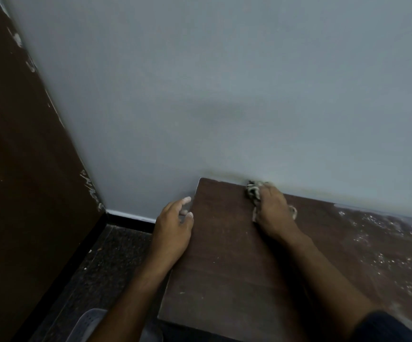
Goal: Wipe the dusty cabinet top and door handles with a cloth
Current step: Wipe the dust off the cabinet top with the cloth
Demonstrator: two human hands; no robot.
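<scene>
Wiping cabinet top, far edge: right hand gripping cloth, left hand spread on left edge. Next, probably dusty right part.

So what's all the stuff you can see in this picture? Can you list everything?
cabinet top: one, dark brown, lower right against the wall; white dust on its right part
cloth: one, black and white, bunched at the cabinet's back edge
wall: one, grey, behind the cabinet
wooden panel: one, dark brown, far left
floor: dark, speckled, lower left
basket: one, pale, perforated, bottom edge, partly hidden
left hand: one, at the cabinet's left edge
right hand: one, holding the cloth
</scene>
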